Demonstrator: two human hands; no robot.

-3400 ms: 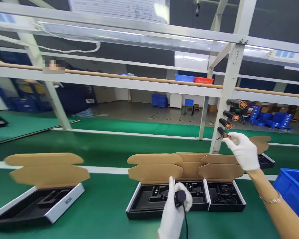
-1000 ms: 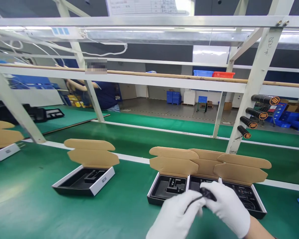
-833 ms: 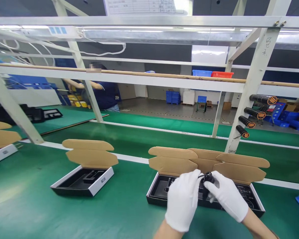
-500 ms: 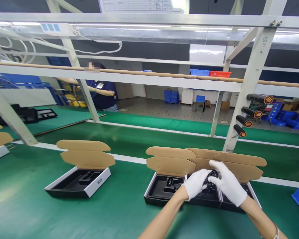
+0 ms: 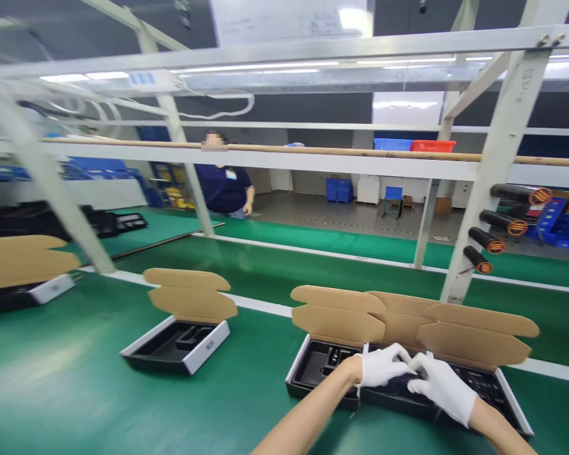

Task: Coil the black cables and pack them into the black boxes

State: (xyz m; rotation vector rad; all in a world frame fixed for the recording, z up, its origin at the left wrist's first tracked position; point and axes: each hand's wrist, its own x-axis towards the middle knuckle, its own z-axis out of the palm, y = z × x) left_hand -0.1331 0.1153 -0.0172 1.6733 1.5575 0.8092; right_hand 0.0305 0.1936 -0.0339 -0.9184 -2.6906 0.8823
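My left hand [image 5: 384,366], in a white glove, reaches into the middle open box [image 5: 396,402] with fingers curled downward. From the right, my right hand [image 5: 442,387], also gloved in white, meets it with bent fingers. A black coiled cable is between my hands, mostly hidden under the fingers. Against the middle box on the left stands another open box [image 5: 298,363] with a black tray and a small black part [image 5: 334,356] in it. The right-hand open box [image 5: 513,393] holds dark items in its tray, partly covered by my right hand.
Farther left on the green table [image 5: 99,417] sit a separate open box [image 5: 206,349] and one more box [image 5: 52,287]. A white frame post [image 5: 483,170] with black rolls [image 5: 497,224] rises behind the boxes. Across the tables stands a person [image 5: 225,189].
Both my hands have lowered with the black cable into the middle box. The view has swung left, showing more of the far-left box. The person across has lowered an arm.
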